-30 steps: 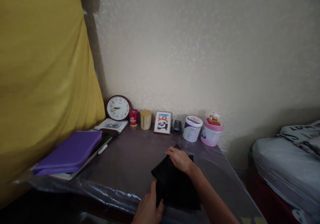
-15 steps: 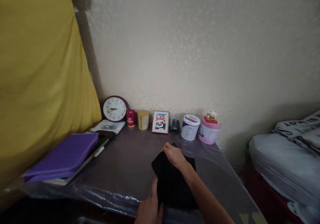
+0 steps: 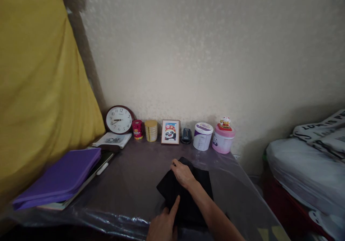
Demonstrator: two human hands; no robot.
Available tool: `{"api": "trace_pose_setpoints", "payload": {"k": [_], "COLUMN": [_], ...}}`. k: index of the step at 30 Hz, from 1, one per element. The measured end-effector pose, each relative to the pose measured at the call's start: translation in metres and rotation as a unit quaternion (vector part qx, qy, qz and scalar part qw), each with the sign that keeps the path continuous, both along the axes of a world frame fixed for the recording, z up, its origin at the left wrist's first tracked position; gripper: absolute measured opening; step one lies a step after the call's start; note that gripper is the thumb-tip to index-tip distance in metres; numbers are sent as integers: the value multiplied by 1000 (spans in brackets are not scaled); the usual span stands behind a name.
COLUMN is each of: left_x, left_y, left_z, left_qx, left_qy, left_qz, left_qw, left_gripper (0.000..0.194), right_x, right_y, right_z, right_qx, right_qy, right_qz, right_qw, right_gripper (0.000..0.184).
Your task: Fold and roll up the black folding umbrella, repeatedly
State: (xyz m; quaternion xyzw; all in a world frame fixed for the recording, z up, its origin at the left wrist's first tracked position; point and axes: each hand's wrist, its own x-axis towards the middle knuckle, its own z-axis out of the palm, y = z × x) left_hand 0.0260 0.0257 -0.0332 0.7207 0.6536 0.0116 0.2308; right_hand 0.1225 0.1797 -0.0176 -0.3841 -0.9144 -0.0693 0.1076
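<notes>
Matt black cloth point(image 3: 186, 207), glossy clear plastic sheet point(image 3: 129, 187), matt yellow fabric point(image 3: 40, 90)

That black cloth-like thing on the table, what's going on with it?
A person has both bare hands on the black cloth-like thing, which lies unevenly, with corners sticking out, on the plastic-covered table. The right hand is at its far part; the left hand is at its near left side, index finger pointing across it. Behind stand a clock and a panda picture.

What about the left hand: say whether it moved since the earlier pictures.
Yes, the left hand shifted right relative to the picture frame; its index finger overlies the black item.
</notes>
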Motion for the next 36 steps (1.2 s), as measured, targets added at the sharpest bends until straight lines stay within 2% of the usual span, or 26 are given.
{"api": "trace_pose_setpoints", "payload": {"k": [3,6,9,12,15,21,29,33,36], "left_x": [1,0,0,1,3,4,2,1,0], "left_y": [1,1,2,3,4,6,7,5,3], "left_z": [-1,-2,-4,-5,-4,-5,-10,-8,-9], "left_qx": [-10,-12,-7,-12,-27,-47,-71,-55,-31], "left_qy": [-1,-6,-11,-7,-1,2,-8,-17,-27], "left_qz": [4,6,9,13,10,26,43,48,58], "left_qw": [1000,1000,1000,1000,1000,999,997,997,998], "left_gripper": [82,82,80,80,80,83,81,79,78], "right_x": [9,24,39,47,48,45,48,52,68], "right_y": [-14,-41,-66,-70,-52,1,53,62,61], "right_z": [-2,-6,-13,-21,-28,-35,-45,-40,-32], "right_qx": [0,-12,-56,-80,-81,-66,-73,-67,-46], "right_qy": [60,142,166,159,143,124,96,133,182], "right_qz": [11,45,73,90,92,77,4,-75,-159], "right_qw": [998,989,982,980,982,987,993,986,969], "right_gripper": [24,26,26,25,29,31,31,31,28]}}
